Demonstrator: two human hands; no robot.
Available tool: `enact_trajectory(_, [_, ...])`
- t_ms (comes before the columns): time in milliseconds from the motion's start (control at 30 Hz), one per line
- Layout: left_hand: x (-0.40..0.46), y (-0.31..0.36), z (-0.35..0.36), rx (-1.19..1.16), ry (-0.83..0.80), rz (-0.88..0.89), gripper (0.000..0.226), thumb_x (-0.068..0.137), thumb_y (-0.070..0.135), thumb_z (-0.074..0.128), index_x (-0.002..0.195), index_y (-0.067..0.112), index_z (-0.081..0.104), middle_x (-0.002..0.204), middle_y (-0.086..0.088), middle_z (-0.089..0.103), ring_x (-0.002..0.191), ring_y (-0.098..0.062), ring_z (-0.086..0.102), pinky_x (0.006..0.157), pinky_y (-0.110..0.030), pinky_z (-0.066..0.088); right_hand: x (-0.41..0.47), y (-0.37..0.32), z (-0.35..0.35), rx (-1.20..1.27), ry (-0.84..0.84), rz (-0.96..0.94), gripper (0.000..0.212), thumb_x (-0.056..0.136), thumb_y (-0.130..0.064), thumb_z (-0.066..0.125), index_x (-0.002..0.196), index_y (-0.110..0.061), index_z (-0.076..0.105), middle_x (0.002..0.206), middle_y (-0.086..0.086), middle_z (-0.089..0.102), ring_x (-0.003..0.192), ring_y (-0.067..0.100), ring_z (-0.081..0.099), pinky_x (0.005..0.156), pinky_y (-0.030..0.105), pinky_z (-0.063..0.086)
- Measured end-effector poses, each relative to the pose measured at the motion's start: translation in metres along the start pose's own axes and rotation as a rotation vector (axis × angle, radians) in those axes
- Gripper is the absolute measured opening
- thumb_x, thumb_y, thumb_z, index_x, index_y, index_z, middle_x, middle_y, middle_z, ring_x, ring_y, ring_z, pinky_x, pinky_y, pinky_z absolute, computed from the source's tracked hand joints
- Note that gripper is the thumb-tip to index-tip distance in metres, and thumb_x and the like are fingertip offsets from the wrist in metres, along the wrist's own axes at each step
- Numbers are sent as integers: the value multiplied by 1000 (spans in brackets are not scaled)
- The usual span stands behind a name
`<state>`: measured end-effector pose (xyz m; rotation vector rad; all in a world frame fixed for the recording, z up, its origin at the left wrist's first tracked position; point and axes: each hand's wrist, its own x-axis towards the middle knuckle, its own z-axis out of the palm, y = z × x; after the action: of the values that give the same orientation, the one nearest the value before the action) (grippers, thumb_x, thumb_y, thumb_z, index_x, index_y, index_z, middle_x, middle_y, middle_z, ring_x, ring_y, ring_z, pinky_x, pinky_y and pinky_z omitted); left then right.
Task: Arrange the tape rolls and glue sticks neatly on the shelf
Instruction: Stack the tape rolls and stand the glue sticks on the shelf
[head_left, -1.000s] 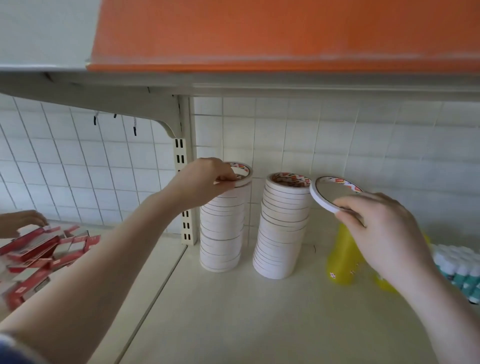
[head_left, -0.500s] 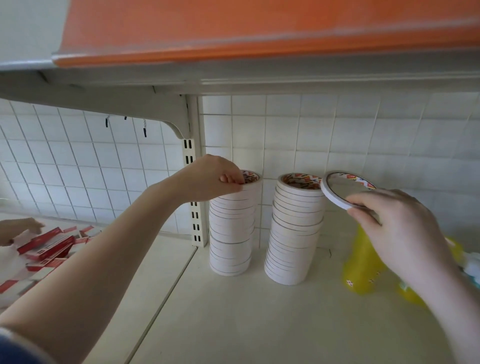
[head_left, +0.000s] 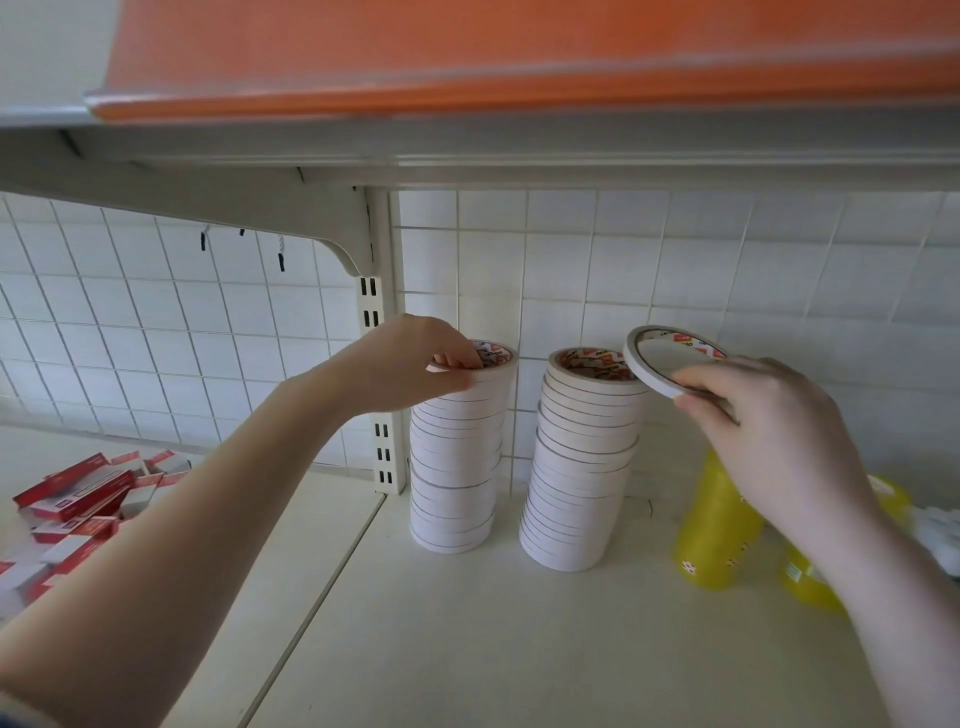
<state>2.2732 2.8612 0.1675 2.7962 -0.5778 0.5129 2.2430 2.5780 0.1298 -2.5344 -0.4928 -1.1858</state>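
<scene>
A: What was seen nearest the camera?

B: A cream-coloured flat shelf (head_left: 467, 649) was seen, and both bare forearms were stretched out over it.

A: How was the right hand held?

B: The right hand (head_left: 769, 431) was curled round a single thin white tape roll with a red-printed core (head_left: 670, 358). The roll was pinched at its near edge and held tilted in the air, just beside the top of the right stack.

A: And the left hand?

B: The left hand (head_left: 410, 364) was closed on the topmost roll of the left tall stack of white tape rolls (head_left: 457, 467); the fingertips were hooked inside its core and the thumb was pressed on the outer rim.

A: Where were the stacks placed?

B: Both were stood upright at the back of the shelf, near the white tiled wall (head_left: 675, 260). The right tall stack of white tape rolls (head_left: 582, 467) was set just beside the left one, not touching it.

A: What else was noted?

B: Yellow translucent bottles (head_left: 717, 530) were partly hidden behind the right wrist. Red and white small boxes (head_left: 78, 509) were heaped at far left.
</scene>
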Motion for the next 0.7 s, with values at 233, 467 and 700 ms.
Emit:
enact_trajectory(233, [-63, -14, 30, 28, 531, -114, 24, 86, 14, 64, 111, 13, 65, 105, -4, 63, 97, -24, 56, 82, -29, 38, 25, -16, 3, 38, -29, -46, 6, 84, -10, 64, 81, -8, 68, 74, 9, 66, 74, 32, 54, 62, 34, 38])
enact_trajectory(467, [-128, -25, 91, -12, 447, -506, 18, 86, 16, 63, 102, 11, 66, 104, -4, 64, 99, -27, 57, 77, -30, 37, 57, -49, 21, 143, -178, -64, 13, 87, -15, 59, 91, -13, 71, 87, 4, 68, 87, 25, 57, 76, 34, 45])
enact_trajectory(700, [-149, -21, 137, -113, 290, -630, 25, 92, 29, 54, 115, 21, 58, 116, 6, 55, 112, -14, 47, 84, -24, 38, 81, -86, 43, 232, -304, -146, 15, 86, -17, 62, 95, -21, 73, 89, -4, 67, 83, 13, 55, 71, 28, 39])
